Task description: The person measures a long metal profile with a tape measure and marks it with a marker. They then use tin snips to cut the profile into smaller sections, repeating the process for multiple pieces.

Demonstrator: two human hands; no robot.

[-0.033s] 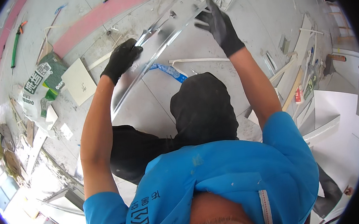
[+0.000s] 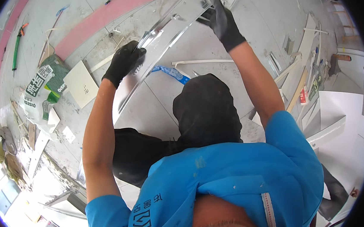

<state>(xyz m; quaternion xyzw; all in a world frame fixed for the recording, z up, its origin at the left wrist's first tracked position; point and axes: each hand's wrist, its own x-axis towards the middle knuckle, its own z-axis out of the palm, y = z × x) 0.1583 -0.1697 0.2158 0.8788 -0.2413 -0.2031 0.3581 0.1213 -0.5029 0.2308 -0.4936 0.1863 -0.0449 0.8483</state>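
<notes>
We grip a long metal channel [image 2: 170, 32] overhead, our left hand [image 2: 123, 62] and right hand [image 2: 221, 21] both closed around its edges; its lower end vanishes behind our left forearm, floor scraps crowding right.

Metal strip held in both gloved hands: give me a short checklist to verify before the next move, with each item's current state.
1. Left hand gripping the metal strip: ok, glove closed around it.
2. Right hand on the strip's upper end: ok.
3. Gloves on both hands: ok.
4. Strip's far end clear of the floor debris: cannot tell.
5. Footing: not ok, white offcuts and a blue tool lie below.
</notes>
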